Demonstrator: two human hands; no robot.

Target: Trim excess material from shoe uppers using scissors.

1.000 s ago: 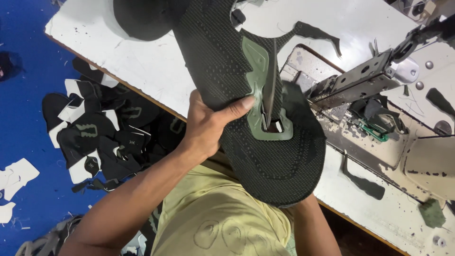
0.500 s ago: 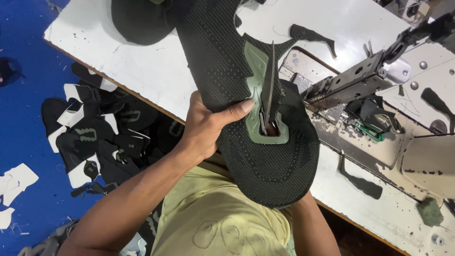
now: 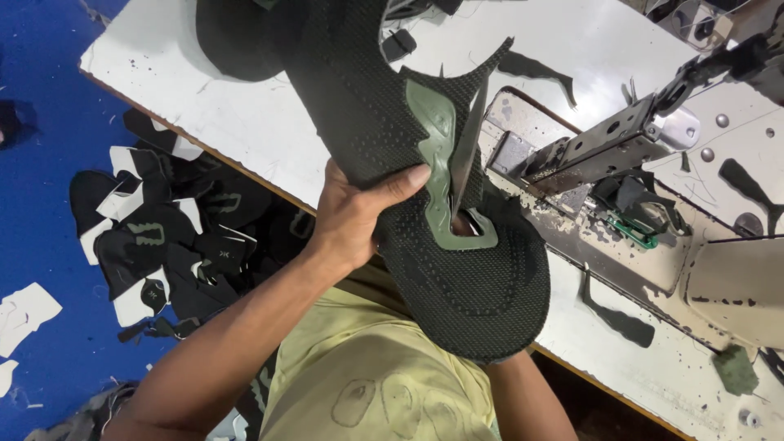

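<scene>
Here, your left hand fingers pinched knit shoe upper: light, floppy; edge grip suited. Right hand hidden, fingers untellable.

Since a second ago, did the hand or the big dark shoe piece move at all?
Hardly. The left hand keeps its pinch on the dark knit shoe upper, which has slid slightly toward the person's body, away from the sewing machine. Nothing was let go or picked up. The right hand stays hidden under the upper, and the table looks unchanged.
</scene>
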